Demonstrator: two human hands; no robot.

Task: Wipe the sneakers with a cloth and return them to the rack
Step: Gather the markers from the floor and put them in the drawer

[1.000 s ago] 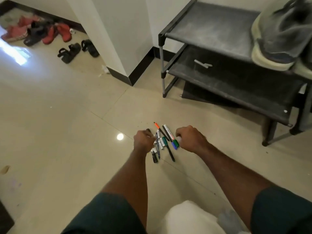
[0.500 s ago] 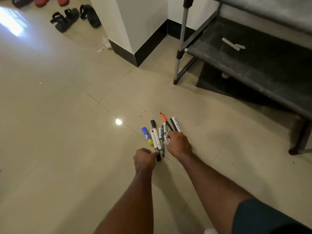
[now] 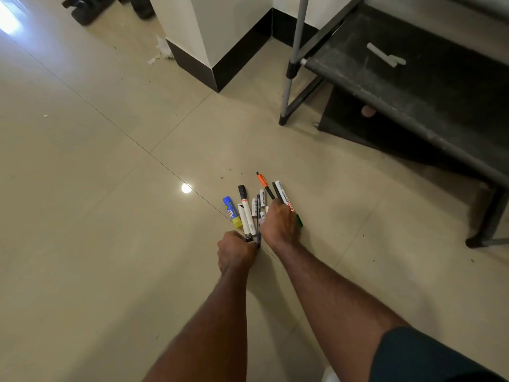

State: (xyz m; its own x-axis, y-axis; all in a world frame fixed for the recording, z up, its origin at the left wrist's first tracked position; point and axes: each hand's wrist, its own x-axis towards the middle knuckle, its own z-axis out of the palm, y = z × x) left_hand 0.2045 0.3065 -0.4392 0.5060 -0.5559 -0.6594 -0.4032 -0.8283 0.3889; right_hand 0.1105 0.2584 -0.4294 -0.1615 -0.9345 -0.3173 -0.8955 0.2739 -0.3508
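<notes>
Several markers and pens [image 3: 248,213] lie side by side on the tiled floor, with a blue and yellow glue stick [image 3: 230,212] at their left. My left hand [image 3: 237,250] is curled at their near ends and grips the black tip of one marker. My right hand [image 3: 279,224] lies over the right side of the pile with its fingers curled down on the markers. The dark shoe rack [image 3: 413,86] stands at the upper right; only its lower shelves show. No sneakers are in view. A bit of white cloth [image 3: 329,374] peeks in at the bottom edge.
A small white piece [image 3: 385,55] lies on the rack's shelf. A white pillar with a black skirting [image 3: 220,37] stands behind the markers, with paper scraps [image 3: 162,51] at its foot. Black sandals [image 3: 88,12] sit at the top left. Shiny beige floor spreads to the left.
The view has dipped and closed in, so the sneakers on the rack's top shelf have left the frame. My left hand drew back to the markers' near ends; my right hand moved onto the pile.
</notes>
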